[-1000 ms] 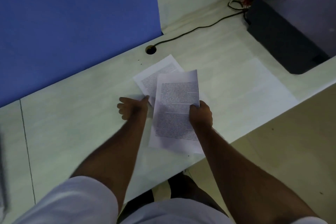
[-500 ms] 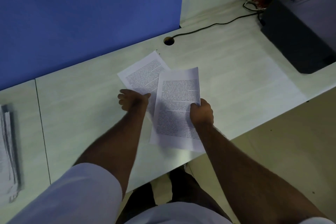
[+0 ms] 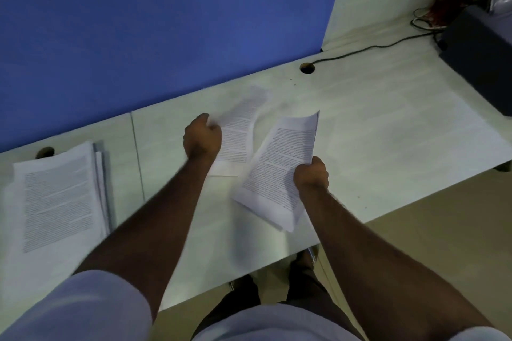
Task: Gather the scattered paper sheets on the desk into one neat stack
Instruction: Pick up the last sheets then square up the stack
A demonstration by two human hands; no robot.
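**Spotter:** Head view, looking down over your forearms. Your left hand is curled round the near-left edge of a single printed sheet. That sheet is blurred and bowed, its far end lifted off the desk.

**Operator:** And the other side?

**Spotter:** Your right hand pinches the right edge of a thin bundle of printed sheets. The bundle tilts, far corner raised toward the divider, near corner hanging past your wrist over the desk's front edge. I cannot tell how many pages it holds.

**Operator:** Do the two papers touch?

**Spotter:** They sit just beside each other between your hands. The single sheet's near corner runs under or behind the bundle's left edge; contact cannot be told from the blur.

**Operator:** Anything else out there?

**Spotter:** Well to the left of your left hand, a thicker stack of paper lies flat on the desk, printed side up, edges fanned a little on its right. Beyond your hands stands a blue divider panel. A round cable hole lies past your right hand, with a black cable running from it toward a dark box far to the right. A second hole shows just beyond the left stack.
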